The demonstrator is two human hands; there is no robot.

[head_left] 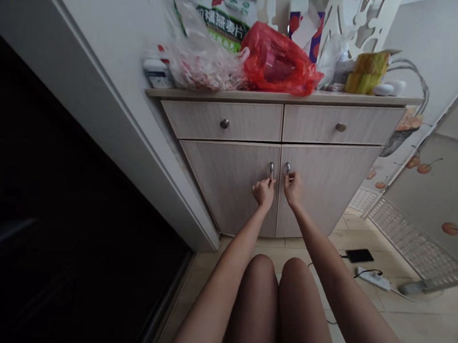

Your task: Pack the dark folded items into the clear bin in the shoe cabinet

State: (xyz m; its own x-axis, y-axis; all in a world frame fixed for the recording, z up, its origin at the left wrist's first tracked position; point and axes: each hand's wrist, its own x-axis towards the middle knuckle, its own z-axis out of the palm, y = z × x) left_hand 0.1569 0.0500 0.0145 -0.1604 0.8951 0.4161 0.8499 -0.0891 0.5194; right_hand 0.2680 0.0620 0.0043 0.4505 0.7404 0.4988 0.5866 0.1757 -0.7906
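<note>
At the closed wooden cabinet [228, 189], its door handles [271, 170] are being pinched by the left hand [264, 192] and right hand [292, 188], a red plastic bag [277, 58] lying on top.

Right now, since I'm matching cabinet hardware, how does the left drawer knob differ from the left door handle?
The left drawer knob is a round button, while the left door handle is a narrow upright piece. The knob sits mid-drawer; the handle sits by the door's inner edge. The left hand is at the handle, well below the knob. Both look metal and are mounted on the same pale wood-grain cabinet.
</note>
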